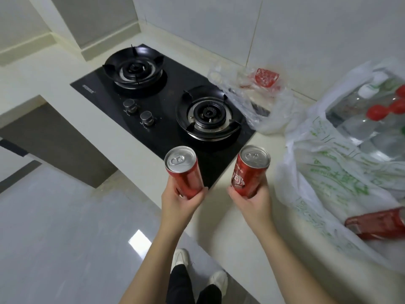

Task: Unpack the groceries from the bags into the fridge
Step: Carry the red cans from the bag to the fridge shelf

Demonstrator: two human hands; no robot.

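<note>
2 red cans stand upright above the worktop (230, 227) edge, the left hand (182, 202) gripping one can (184, 172), the right hand (249, 200) the other (249, 170); bags (328, 183) lie right, no fridge in view.

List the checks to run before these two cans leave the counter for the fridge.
1. Left hand grips the left can round its lower body: ok.
2. Right hand grips the right can the same way: ok.
3. Both pull tabs flat, lids sealed: ok.
4. Fridge door open and shelf free: cannot tell, the fridge is out of view.
5. Bags emptied: not ok, a third can and bottles lie in the white bag.
</note>
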